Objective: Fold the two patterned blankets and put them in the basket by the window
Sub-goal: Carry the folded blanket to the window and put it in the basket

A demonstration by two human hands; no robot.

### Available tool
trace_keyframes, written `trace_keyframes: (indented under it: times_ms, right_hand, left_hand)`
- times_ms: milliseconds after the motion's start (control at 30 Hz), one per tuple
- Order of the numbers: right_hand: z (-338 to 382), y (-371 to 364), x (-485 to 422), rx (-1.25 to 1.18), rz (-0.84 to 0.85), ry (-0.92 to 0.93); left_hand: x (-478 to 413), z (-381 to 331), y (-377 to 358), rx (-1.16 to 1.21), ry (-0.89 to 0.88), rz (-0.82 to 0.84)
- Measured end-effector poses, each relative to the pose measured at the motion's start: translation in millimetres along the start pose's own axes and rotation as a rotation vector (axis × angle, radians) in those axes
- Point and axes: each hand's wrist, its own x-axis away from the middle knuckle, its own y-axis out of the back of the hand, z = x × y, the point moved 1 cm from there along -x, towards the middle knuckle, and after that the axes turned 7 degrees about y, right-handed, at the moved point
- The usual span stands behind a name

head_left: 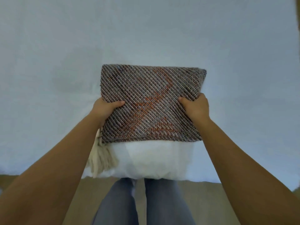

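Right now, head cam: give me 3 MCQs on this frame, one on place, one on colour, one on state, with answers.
1. Where are the hands on the blanket?
A. both on the far edge
B. one on each side edge
C. both underneath the middle

2. What colour is the tassel?
A. cream
B. black
C. green

3. What state is the blanket in?
A. spread flat
B. crumpled
C. folded into a rectangle

Answers:
1 B: left hand and right hand grip opposite sides.
2 A: the tassel hangs pale cream.
3 C: the blanket shows neat straight edges.
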Motion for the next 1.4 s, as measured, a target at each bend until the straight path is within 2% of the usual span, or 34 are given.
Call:
trace_keyframes:
  times_ms: [133, 233, 400, 500, 700, 833, 1067, 1400]
  right_hand:
    - [18.0, 15.0, 52.1, 0.035, -0.143, 0.150]
    - [23.1, 37.1, 99.2, 0.011, -0.255, 0.163]
    - [6.4, 98.8, 189.6, -0.070, -0.423, 0.122]
    - [-14.0, 138.8, 242.9, -0.101, -0.531, 0.064]
    - [-96.0, 232.6, 363.8, -0.207, -0.797, -0.093]
    - [-171.5, 284.7, 456.3, -0.275, -0.941, -0.255]
    - [-315.2, 350.6, 640.1, -0.361, -1.256, -0.522]
    - [-433.5, 367.9, 844.1, -0.451, -1.663, -0.837]
  left_hand:
    - [41.1, -11.0, -0.4, -0.012, -0.098, 0.092]
    - [80.7, -18.5, 4.8, -0.073, -0.205, 0.167]
    - [157.0, -30.9, 4.1, -0.160, -0.347, 0.311]
    - [205.0, -33.5, -20.6, -0.232, -0.391, 0.432]
    - [310.4, -3.7, -124.6, -0.435, -0.444, 0.680]
    - [391.9, 46.8, -209.9, -0.595, -0.443, 0.865]
    - [538.4, 188.9, -354.6, -0.893, -0.418, 1.161]
    - [731.9, 395.7, -494.1, -1.316, -0.401, 1.534]
